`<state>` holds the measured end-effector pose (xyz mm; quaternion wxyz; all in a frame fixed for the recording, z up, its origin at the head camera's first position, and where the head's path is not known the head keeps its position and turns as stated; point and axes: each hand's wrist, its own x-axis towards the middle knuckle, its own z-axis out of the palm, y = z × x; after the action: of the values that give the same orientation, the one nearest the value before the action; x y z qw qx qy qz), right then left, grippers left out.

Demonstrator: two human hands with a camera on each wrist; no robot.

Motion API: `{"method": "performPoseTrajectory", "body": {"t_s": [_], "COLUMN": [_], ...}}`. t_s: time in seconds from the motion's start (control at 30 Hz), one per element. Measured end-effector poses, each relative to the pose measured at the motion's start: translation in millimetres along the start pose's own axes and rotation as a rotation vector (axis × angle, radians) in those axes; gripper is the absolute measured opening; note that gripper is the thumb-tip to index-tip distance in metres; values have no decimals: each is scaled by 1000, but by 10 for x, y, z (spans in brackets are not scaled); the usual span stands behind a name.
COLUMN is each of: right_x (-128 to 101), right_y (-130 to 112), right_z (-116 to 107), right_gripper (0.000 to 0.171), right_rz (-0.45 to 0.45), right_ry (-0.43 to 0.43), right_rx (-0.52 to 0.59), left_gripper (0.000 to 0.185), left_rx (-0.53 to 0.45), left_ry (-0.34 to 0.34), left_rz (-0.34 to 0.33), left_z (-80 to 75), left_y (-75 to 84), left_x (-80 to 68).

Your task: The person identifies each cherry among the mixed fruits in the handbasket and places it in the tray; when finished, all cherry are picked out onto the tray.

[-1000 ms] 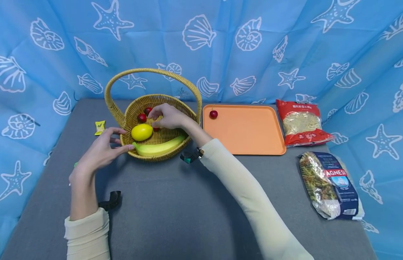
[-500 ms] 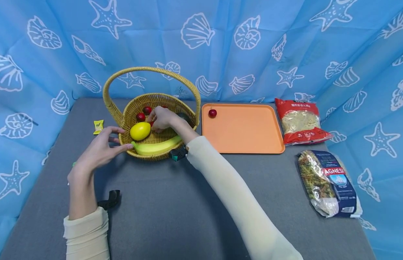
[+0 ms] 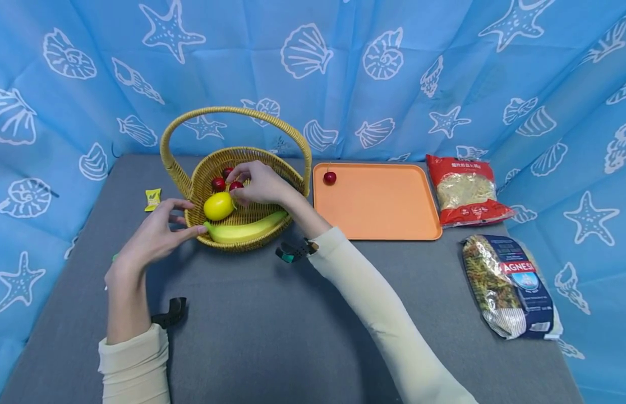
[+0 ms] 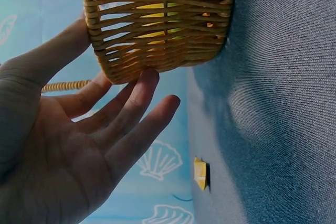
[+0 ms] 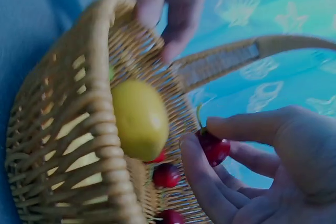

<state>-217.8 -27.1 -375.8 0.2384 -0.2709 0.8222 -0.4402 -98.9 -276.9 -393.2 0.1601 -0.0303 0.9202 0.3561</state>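
My right hand [image 3: 262, 182] is over the wicker basket [image 3: 247, 246], pinching a dark red cherry [image 5: 213, 148] by thumb and fingertips; its stem shows in the right wrist view. Around the left end of the basket my left hand [image 3: 159, 233] holds the rim, thumb toward the front and fingers at the side, as the left wrist view [image 4: 79, 135] also shows. Inside the basket lie a yellow lemon [image 3: 219, 206], a banana [image 3: 247, 229] along the front, and more cherries [image 3: 219, 184] toward the back left. The right hand hides part of the basket's inside.
Right of the basket lies an orange tray [image 3: 378, 202] with one cherry [image 3: 330, 178] in its back left corner. A red noodle bag [image 3: 468, 191] and a pasta bag [image 3: 512, 286] lie farther right. A small yellow packet [image 3: 152, 199] sits left of the basket.
My right hand reached deeper into the basket, then rose slightly, and a cherry now shows between its fingertips. The left hand stays at the rim.
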Motion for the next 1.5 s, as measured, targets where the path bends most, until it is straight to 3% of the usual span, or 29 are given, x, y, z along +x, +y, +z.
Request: {"method": "performPoseTrajectory", "body": {"t_s": [0.37, 0.53, 0.77, 0.9, 1.07, 1.23, 1.5], "right_x": [-926, -1351, -1711, -1764, -1682, -1473, -1090], "right_y": [-13, 61, 355, 621, 977, 1304, 1699], "right_z": [-330, -544, -877, -1055, -1195, -1234, -1235], "right_gripper": [29, 29, 32, 37, 34, 34, 34], "right_rz": [-271, -301, -285, -259, -147, -14, 84], "right_ry": [30, 47, 174, 270, 396, 494, 578], "right_rx": [166, 208, 241, 218, 91, 30, -131], "left_gripper": [83, 84, 84, 84, 83, 82, 82], "left_rx": [-1, -4, -4, -7, -3, -4, -5], "left_ry": [11, 9, 10, 5, 8, 7, 5], "left_rz": [-7, -15, -27, -33, -24, -22, -8], "left_z": [-2, -3, -1, 1, 1, 0, 3], "left_y": [3, -6, -7, -6, -4, -3, 6], "left_x": [4, -10, -7, -11, -21, -28, -14]}}
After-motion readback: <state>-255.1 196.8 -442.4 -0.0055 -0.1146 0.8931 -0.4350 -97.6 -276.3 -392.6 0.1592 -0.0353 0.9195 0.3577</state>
